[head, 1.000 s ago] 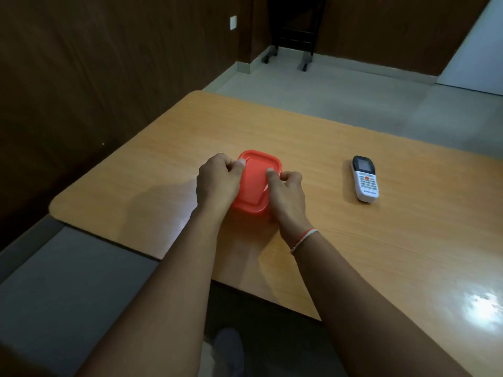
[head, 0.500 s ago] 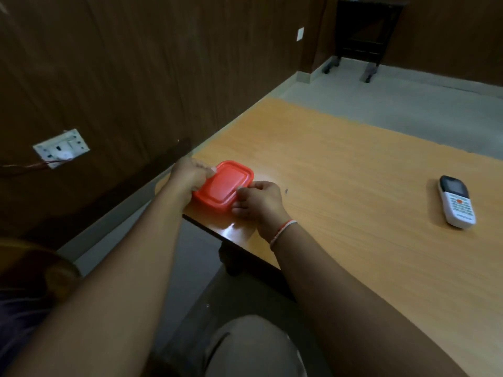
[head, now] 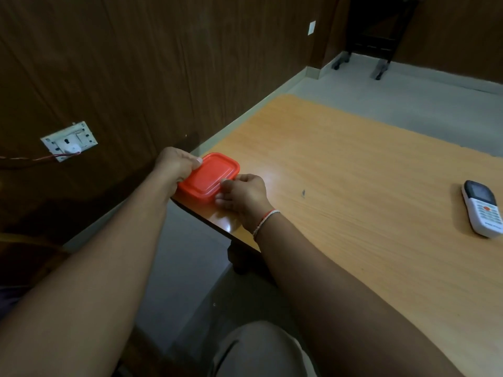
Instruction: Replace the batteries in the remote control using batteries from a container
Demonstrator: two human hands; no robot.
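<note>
A small red container (head: 208,176) with its red lid on sits at the near left corner of the wooden table (head: 353,170). My left hand (head: 175,165) grips its left edge, thumb on the lid's rim. My right hand (head: 242,195) holds its right side, fingers curled against the lid and wall. The container's contents are hidden. A white remote control (head: 483,212) with a dark screen lies face up far to the right, apart from both hands.
The table's left edge runs close to a dark wood-panelled wall with a white socket plate (head: 69,141) and a wire. Grey floor lies beyond the table, with a dark stand (head: 381,36) in the far corner. My knee (head: 261,349) is below the table edge.
The container, held in both hands, has gone from the table's middle to its near left corner, far from the remote. Between the last two frames the hands barely shift.
</note>
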